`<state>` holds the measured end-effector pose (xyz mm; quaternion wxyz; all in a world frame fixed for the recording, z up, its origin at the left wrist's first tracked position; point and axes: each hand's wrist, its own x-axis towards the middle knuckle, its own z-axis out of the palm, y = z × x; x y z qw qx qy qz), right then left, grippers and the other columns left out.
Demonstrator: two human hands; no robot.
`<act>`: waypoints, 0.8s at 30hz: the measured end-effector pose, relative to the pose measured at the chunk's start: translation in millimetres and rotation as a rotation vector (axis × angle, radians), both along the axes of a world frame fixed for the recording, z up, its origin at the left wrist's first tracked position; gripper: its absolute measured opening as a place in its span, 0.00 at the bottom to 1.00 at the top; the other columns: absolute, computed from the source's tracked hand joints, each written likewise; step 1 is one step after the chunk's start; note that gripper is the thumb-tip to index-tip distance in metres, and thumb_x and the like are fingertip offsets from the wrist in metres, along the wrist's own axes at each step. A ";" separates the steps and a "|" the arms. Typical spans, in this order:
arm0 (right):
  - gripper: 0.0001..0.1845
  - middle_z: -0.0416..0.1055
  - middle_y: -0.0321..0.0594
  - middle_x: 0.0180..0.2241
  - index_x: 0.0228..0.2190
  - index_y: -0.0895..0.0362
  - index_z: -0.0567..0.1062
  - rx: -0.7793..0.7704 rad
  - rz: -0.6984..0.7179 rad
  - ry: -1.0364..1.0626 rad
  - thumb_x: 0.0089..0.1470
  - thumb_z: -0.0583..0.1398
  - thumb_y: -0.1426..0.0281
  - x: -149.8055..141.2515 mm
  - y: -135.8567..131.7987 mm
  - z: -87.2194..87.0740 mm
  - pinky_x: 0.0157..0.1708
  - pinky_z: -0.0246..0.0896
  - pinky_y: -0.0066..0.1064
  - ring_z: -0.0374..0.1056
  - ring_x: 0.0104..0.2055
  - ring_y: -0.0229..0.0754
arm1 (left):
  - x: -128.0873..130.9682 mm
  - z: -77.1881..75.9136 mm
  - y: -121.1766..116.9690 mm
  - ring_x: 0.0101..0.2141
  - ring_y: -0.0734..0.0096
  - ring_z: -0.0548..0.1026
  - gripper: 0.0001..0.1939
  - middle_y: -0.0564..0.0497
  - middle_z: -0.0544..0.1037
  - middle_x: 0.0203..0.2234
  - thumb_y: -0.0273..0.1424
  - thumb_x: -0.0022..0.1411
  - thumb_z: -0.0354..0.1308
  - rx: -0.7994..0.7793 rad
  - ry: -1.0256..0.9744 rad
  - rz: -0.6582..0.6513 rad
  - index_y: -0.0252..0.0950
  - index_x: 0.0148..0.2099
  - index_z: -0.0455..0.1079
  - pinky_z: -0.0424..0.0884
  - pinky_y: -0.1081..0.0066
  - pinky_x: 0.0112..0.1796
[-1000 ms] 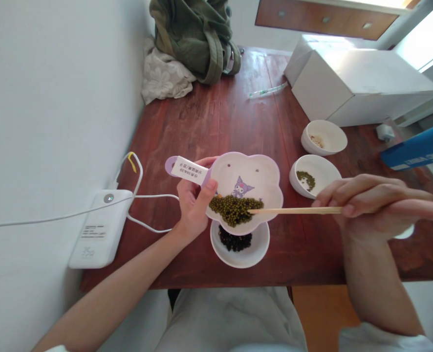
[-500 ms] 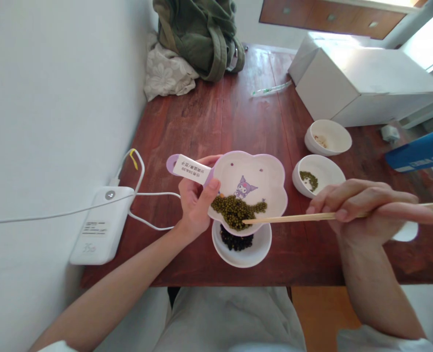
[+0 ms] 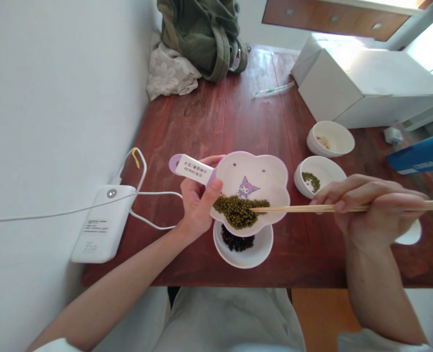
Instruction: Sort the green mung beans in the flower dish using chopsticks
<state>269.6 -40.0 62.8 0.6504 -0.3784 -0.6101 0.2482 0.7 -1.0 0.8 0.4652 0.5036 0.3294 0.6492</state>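
My left hand [image 3: 199,205] is closed on the handle side of a flower-shaped bowl [image 3: 275,173], white with a purple rim, a cartoon figure and a labelled handle. Mung beans [image 3: 238,212] are heaped along its near side. In my right hand [image 3: 374,210] is a pair of chopsticks [image 3: 308,209], held nearly level, their tips at the beans. Partly under the flower-shaped bowl stands a white bowl [image 3: 262,254] with black beans [image 3: 236,240] in it. Right of the flower-shaped bowl, another white bowl [image 3: 328,168] holds some mung beans, just beyond my right fingers.
A further white bowl [image 3: 343,139] with pale bits stands behind. A white box [image 3: 366,78] and a blue package [image 3: 422,154] are at the right. On the left lie a power bank [image 3: 101,230] and cables; a green bag [image 3: 202,39] sits at the back.
The chopstick tips have moved slightly up and right among the mung beans, and the chopsticks are more level. My left hand still holds the flower-shaped bowl in nearly the same place.
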 end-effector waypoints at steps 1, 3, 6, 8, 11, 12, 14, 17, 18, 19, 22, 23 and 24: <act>0.28 0.75 0.41 0.19 0.21 0.52 0.83 -0.017 0.021 -0.014 0.69 0.66 0.50 -0.7 0.4 -1.6 0.16 0.70 0.39 0.76 0.19 0.48 | 0.1 -0.4 0.1 0.42 0.59 0.85 0.21 0.46 0.87 0.42 0.46 0.70 0.70 0.006 -0.004 0.001 0.39 0.57 0.80 0.82 0.63 0.42; 0.28 0.76 0.41 0.20 0.23 0.52 0.84 -0.036 0.084 0.007 0.70 0.65 0.51 -2.0 0.8 -6.4 0.16 0.70 0.39 0.75 0.19 0.47 | 0.3 -1.6 0.7 0.40 0.61 0.85 0.19 0.46 0.86 0.41 0.45 0.71 0.69 0.019 -0.015 -0.008 0.39 0.56 0.81 0.81 0.65 0.42; 0.30 0.77 0.41 0.21 0.25 0.54 0.85 -0.063 0.205 0.054 0.71 0.63 0.48 -0.8 1.0 -14.6 0.17 0.74 0.39 0.76 0.21 0.47 | 0.5 -3.8 2.1 0.38 0.65 0.83 0.18 0.47 0.86 0.39 0.44 0.71 0.69 0.047 -0.036 -0.023 0.39 0.56 0.82 0.81 0.68 0.40; 0.32 0.77 0.41 0.21 0.25 0.54 0.86 -0.071 0.255 0.075 0.71 0.62 0.46 2.5 1.2 -18.2 0.18 0.75 0.39 0.76 0.21 0.47 | 0.4 -5.3 2.8 0.37 0.66 0.83 0.19 0.47 0.86 0.39 0.44 0.70 0.70 0.063 -0.048 -0.028 0.39 0.57 0.82 0.81 0.68 0.40; 0.32 0.77 0.41 0.20 0.23 0.54 0.85 -0.065 0.249 0.092 0.70 0.62 0.46 9.5 2.8 -18.7 0.17 0.74 0.38 0.77 0.21 0.47 | 0.2 -6.6 3.4 0.39 0.65 0.84 0.19 0.47 0.86 0.42 0.44 0.70 0.70 0.072 -0.054 -0.037 0.40 0.58 0.82 0.81 0.68 0.41; 0.32 0.76 0.41 0.20 0.23 0.54 0.85 -0.057 0.238 0.094 0.70 0.62 0.46 12.1 4.0 -17.7 0.17 0.74 0.39 0.77 0.20 0.48 | 0.2 -6.6 3.6 0.40 0.64 0.84 0.19 0.47 0.86 0.42 0.44 0.70 0.70 0.074 -0.054 -0.036 0.40 0.58 0.82 0.81 0.68 0.41; 0.33 0.76 0.40 0.19 0.22 0.53 0.85 -0.024 0.246 0.076 0.71 0.62 0.46 16.7 6.7 -15.0 0.15 0.74 0.39 0.75 0.18 0.47 | 0.0 -6.1 3.8 0.42 0.63 0.85 0.20 0.46 0.87 0.45 0.45 0.70 0.70 0.073 -0.044 -0.035 0.41 0.58 0.82 0.81 0.67 0.41; 0.33 0.75 0.39 0.18 0.22 0.53 0.86 0.008 0.325 0.047 0.72 0.62 0.47 19.7 8.9 -11.6 0.12 0.73 0.38 0.72 0.14 0.45 | -0.4 -5.0 3.7 0.45 0.61 0.85 0.22 0.44 0.87 0.50 0.46 0.70 0.69 0.071 -0.026 -0.036 0.41 0.60 0.82 0.81 0.67 0.43; 0.33 0.75 0.39 0.18 0.22 0.54 0.86 -0.001 0.333 0.040 0.72 0.62 0.47 19.3 8.5 -11.1 0.12 0.72 0.37 0.72 0.14 0.45 | -0.5 -4.7 3.6 0.45 0.61 0.85 0.22 0.44 0.87 0.50 0.46 0.70 0.69 0.072 -0.023 -0.038 0.41 0.60 0.82 0.81 0.67 0.43; 0.34 0.75 0.39 0.18 0.22 0.54 0.85 -0.017 0.325 0.032 0.71 0.62 0.46 18.3 7.6 -11.0 0.13 0.73 0.38 0.73 0.15 0.46 | -0.6 -4.6 3.3 0.45 0.61 0.85 0.22 0.44 0.87 0.49 0.46 0.71 0.69 0.075 -0.020 -0.040 0.41 0.60 0.82 0.81 0.67 0.42; 0.33 0.76 0.41 0.20 0.23 0.54 0.85 -0.034 0.270 -0.013 0.71 0.61 0.46 15.3 3.8 -12.0 0.15 0.75 0.40 0.77 0.19 0.49 | -0.5 -4.7 2.8 0.40 0.64 0.83 0.21 0.46 0.87 0.44 0.45 0.70 0.69 0.079 -0.021 -0.032 0.40 0.59 0.82 0.80 0.68 0.40; 0.33 0.77 0.41 0.20 0.23 0.53 0.85 -0.019 0.272 -0.030 0.72 0.61 0.46 15.2 3.0 -12.4 0.15 0.75 0.40 0.77 0.19 0.49 | -0.3 -4.9 2.8 0.39 0.65 0.83 0.20 0.46 0.87 0.43 0.44 0.70 0.69 0.076 -0.026 -0.029 0.40 0.59 0.82 0.81 0.68 0.40; 0.33 0.77 0.41 0.20 0.23 0.53 0.85 -0.006 0.269 -0.036 0.72 0.61 0.46 15.7 2.7 -12.8 0.15 0.75 0.40 0.76 0.19 0.49 | -0.1 -5.0 2.8 0.38 0.65 0.83 0.20 0.46 0.87 0.42 0.44 0.70 0.69 0.075 -0.033 -0.028 0.40 0.58 0.82 0.81 0.68 0.40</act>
